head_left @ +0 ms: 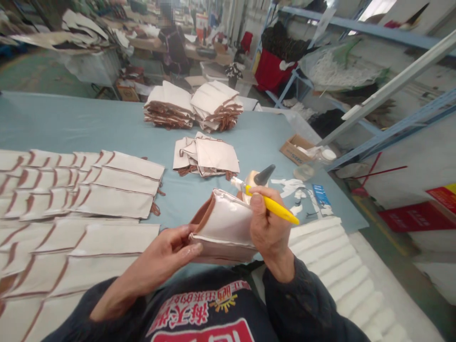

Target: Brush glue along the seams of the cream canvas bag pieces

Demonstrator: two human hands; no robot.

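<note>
My left hand point(171, 251) grips the near left edge of a white fabric pouch point(228, 223) with a brown lining, its opening facing left. The pouch is tilted up in front of my chest. In my right hand point(269, 228) is a yellow-handled brush point(276, 207), held between thumb and fingers, its whitish bristles pointing left above the pouch's upper edge. The lower part of my right hand rests against the pouch's right side. Just behind the brush stands a cream-coloured container point(252, 179) with a dark cone-shaped piece point(265, 175) on it.
Rows of white panels with brown edges point(117, 199) cover the left of the blue-green table point(117, 121). Stacked pouches point(169, 102) and a smaller pile point(217, 154) lie behind. White rolled pieces point(331, 256), scraps, a cardboard box point(297, 148) and jars are at right. A person point(174, 47) stands beyond.
</note>
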